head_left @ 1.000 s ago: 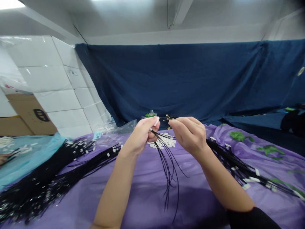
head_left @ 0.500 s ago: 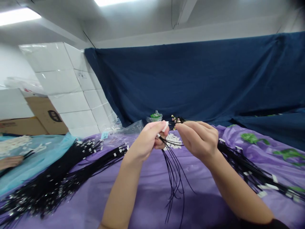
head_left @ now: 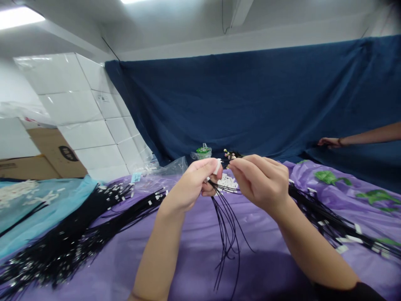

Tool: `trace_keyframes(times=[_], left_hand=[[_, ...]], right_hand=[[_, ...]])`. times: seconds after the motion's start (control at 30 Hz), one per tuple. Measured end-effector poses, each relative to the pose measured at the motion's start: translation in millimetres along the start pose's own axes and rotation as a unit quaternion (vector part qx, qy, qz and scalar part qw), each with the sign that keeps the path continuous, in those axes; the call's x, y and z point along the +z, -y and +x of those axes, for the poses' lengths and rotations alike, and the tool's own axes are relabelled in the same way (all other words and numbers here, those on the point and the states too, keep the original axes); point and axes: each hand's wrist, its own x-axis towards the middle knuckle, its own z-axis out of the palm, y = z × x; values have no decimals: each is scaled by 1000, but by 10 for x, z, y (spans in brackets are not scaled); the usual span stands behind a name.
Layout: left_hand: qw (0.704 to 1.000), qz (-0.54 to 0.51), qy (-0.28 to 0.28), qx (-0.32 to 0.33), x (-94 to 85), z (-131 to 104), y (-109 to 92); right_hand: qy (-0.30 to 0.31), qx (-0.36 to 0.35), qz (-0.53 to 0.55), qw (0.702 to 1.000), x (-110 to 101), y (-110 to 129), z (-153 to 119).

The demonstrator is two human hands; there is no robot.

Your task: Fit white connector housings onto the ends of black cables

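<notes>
My left hand (head_left: 192, 182) is closed, pinching a small white plastic piece (head_left: 217, 166) between thumb and forefinger. Its lower fingers also grip a bunch of thin black cords (head_left: 226, 225), whose loose ends hang down over the purple cloth. My right hand (head_left: 261, 177) is closed in a pinch just to the right, fingertips close to the white piece. A thin dark cord (head_left: 226, 160) runs between the two hands. Behind them lies a pile of small white pieces (head_left: 227, 183), partly hidden by my hands.
Heaps of black cords with white tips (head_left: 78, 225) lie at left, another bundle (head_left: 332, 221) at right. Green leaves (head_left: 327, 177) rest on the purple cloth (head_left: 125, 267). White boxes (head_left: 78, 108) stand back left. Another person's arm (head_left: 372, 134) reaches in before the dark blue curtain (head_left: 250, 100).
Another person's arm has appeared at the right, and a hand at the far left has gone out of view. My hands keep nearly the same hold; the view has shifted slightly.
</notes>
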Motion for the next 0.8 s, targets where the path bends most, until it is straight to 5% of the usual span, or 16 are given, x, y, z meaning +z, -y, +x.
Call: trace_keyframes(times=[0.8], left_hand=[[999, -28, 12, -36, -7, 185, 171]], right_hand=[[55, 14, -106, 993, 56, -44, -22]])
